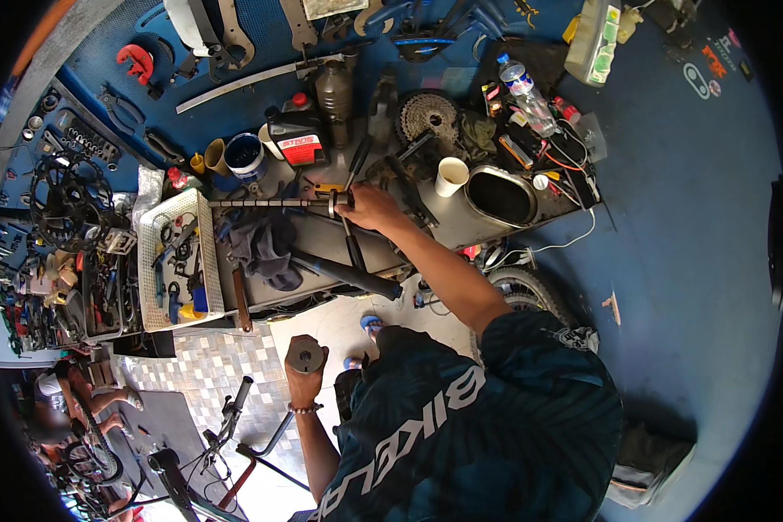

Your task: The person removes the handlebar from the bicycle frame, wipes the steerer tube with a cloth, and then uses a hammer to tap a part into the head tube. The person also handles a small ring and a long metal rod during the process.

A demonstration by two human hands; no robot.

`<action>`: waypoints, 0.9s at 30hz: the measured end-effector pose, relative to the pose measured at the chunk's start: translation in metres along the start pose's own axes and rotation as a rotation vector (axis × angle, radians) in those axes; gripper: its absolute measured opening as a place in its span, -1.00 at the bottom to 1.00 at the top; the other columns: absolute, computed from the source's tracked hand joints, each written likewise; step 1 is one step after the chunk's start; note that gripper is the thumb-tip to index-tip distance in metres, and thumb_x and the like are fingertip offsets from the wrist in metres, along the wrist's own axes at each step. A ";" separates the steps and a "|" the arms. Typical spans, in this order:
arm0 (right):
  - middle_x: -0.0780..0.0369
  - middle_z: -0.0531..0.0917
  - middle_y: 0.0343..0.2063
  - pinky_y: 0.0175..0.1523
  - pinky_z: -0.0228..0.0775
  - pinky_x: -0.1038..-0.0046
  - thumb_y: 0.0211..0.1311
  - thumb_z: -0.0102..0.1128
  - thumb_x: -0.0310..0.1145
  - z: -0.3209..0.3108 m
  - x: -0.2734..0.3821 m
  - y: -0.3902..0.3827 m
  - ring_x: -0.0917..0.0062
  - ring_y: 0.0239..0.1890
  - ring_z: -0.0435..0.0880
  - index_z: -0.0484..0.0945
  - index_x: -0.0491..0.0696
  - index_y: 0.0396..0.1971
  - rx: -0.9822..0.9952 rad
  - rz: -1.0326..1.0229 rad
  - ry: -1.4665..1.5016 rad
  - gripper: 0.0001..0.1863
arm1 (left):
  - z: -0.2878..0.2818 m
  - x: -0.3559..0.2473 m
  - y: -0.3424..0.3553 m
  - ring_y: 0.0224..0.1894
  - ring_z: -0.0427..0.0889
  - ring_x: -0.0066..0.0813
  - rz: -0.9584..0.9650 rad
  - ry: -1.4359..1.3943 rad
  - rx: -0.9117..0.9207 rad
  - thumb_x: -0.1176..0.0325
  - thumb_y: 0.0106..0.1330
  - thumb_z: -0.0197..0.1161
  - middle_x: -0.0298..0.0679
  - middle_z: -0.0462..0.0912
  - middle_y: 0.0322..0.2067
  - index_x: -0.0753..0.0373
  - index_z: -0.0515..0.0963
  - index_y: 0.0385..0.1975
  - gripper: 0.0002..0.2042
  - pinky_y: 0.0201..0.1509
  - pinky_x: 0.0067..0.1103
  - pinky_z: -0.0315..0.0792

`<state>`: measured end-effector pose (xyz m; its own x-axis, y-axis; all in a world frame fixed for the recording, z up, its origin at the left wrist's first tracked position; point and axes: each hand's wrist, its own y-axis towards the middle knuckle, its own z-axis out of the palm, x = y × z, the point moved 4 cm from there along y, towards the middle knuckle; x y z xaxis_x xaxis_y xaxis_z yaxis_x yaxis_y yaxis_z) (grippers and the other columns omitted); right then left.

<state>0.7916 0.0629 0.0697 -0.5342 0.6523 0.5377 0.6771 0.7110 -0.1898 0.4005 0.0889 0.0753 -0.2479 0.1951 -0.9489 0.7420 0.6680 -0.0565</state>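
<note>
My right hand (372, 209) reaches over the workbench and closes round the collar end of a long metal rod tool (274, 204) with black cross handles. The rod points left, its far end by the rim of a white plastic basket (151, 261). Lower down, away from the bench, my left hand (306, 383) is closed round a round grey metal piece (305, 355) with a hole in its middle. Beneath the rod lies a dark rag (265, 248) beside a black tube-shaped handle (348, 274).
On the bench stand a black bottle (297, 135), a paper cup (451, 177), a sprocket cassette (430, 120) and an oval tray (501, 197). Tools hang on the blue wall panel (261, 70). A bike handlebar (235, 404) rises at lower left; a wheel (531, 291) stands below the bench. Another person sits far left.
</note>
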 end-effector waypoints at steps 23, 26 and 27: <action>0.10 0.80 -0.07 0.05 0.66 0.20 0.34 0.38 -0.06 -0.085 -0.046 -0.189 0.23 -0.16 0.84 0.70 0.00 0.16 -0.141 -0.050 0.131 -0.52 | -0.011 -0.039 0.016 -0.20 0.71 -0.25 0.279 0.156 0.075 0.52 0.19 0.53 -0.14 0.71 -0.22 0.31 0.58 -0.07 -0.66 -0.05 -0.44 0.57; 0.15 0.85 -0.26 -0.01 0.67 0.21 0.33 0.36 -0.06 -0.140 -0.090 -0.190 0.23 -0.19 0.85 0.77 0.03 0.03 -0.376 -0.039 0.205 -0.61 | 0.004 -0.056 0.053 -0.13 0.81 0.02 0.291 0.304 0.089 0.51 0.20 0.48 0.02 0.79 -0.22 0.31 0.55 0.02 -0.61 -0.05 -0.32 0.63; 0.16 0.85 -0.26 -0.01 0.68 0.21 0.31 0.36 -0.08 -0.157 -0.111 -0.184 0.23 -0.19 0.85 0.79 0.06 -0.02 -0.404 0.043 0.157 -0.64 | 0.010 -0.060 0.066 -0.11 0.80 0.07 0.281 0.369 0.089 0.50 0.19 0.49 0.04 0.78 -0.21 0.30 0.55 0.01 -0.61 -0.05 -0.29 0.64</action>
<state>0.8054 -0.1812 0.1738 -0.4387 0.6088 0.6609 0.8573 0.5039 0.1049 0.4706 0.1137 0.1255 -0.2230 0.6126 -0.7583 0.8587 0.4917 0.1447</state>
